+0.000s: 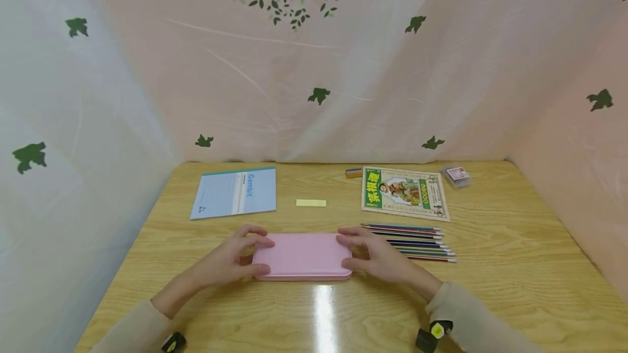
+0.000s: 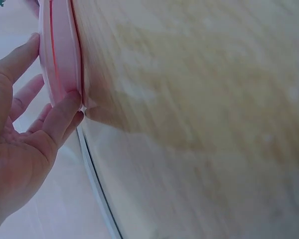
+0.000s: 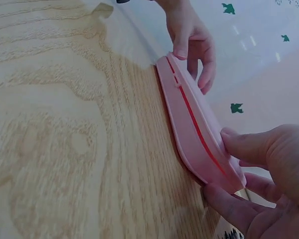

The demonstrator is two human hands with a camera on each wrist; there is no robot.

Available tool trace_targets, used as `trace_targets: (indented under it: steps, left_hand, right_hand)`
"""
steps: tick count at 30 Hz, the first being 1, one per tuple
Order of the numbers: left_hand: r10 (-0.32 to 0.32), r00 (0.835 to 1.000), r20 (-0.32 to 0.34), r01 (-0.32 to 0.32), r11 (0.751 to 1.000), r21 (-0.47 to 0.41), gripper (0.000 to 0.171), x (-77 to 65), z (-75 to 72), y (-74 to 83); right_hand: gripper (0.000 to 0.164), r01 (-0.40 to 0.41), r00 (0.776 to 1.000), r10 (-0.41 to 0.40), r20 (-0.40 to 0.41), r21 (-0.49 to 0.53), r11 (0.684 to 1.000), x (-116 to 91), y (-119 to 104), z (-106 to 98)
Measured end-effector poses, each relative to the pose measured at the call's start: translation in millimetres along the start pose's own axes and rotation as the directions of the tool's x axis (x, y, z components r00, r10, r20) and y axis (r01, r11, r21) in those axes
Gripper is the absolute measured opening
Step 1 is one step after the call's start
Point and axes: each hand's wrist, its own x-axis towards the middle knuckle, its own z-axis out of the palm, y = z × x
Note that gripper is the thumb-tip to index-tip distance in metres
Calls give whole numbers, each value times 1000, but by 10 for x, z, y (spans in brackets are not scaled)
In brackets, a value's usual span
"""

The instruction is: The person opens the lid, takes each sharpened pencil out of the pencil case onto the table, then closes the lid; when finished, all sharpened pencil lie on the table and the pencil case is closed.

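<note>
A pink pencil case (image 1: 302, 256) with rounded corners lies lengthwise before me on the wooden table, its lid down. Along its side runs a red line (image 3: 195, 112), with a small pink tab near one end. My left hand (image 1: 235, 257) grips the left end, thumb at the near corner and fingers at the far one. At the opposite end my right hand (image 1: 375, 255) holds the case the same way. In the right wrist view the right thumb (image 3: 246, 145) presses the lid edge while a fingertip reaches the lower edge. The inside of the case is hidden.
Several pencils (image 1: 417, 243) lie in a row just right of the case. Farther back are a blue notebook (image 1: 235, 192), a yellow strip (image 1: 311, 202), a small striped block (image 1: 354, 172), a green-and-cream illustrated booklet (image 1: 404, 194) and a small clear box (image 1: 456, 176). A patterned curtain (image 1: 275, 91) closes off the back.
</note>
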Motion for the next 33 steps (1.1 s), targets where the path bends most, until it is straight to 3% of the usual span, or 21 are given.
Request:
trace_targets:
  steps: [6, 16, 29, 33]
  left_hand:
    - [18, 1000, 14, -19, 999, 48, 43, 61, 8, 15]
    - [-17, 997, 75, 9, 994, 108, 48, 168, 7, 24]
    - [-42, 995, 87, 26, 983, 180, 49, 129, -53, 51]
    - [-26, 995, 91, 6, 977, 214, 49, 93, -79, 58]
  right_hand:
    - [54, -8, 1000, 8, 11, -30, 1000, 25, -21, -20]
    - [53, -12, 1000, 13, 8, -127, 992, 35, -15, -31]
    - [51, 37, 999, -36, 6, -149, 988, 67, -68, 26]
    - [51, 40, 999, -37, 17, -188, 981, 90, -127, 20]
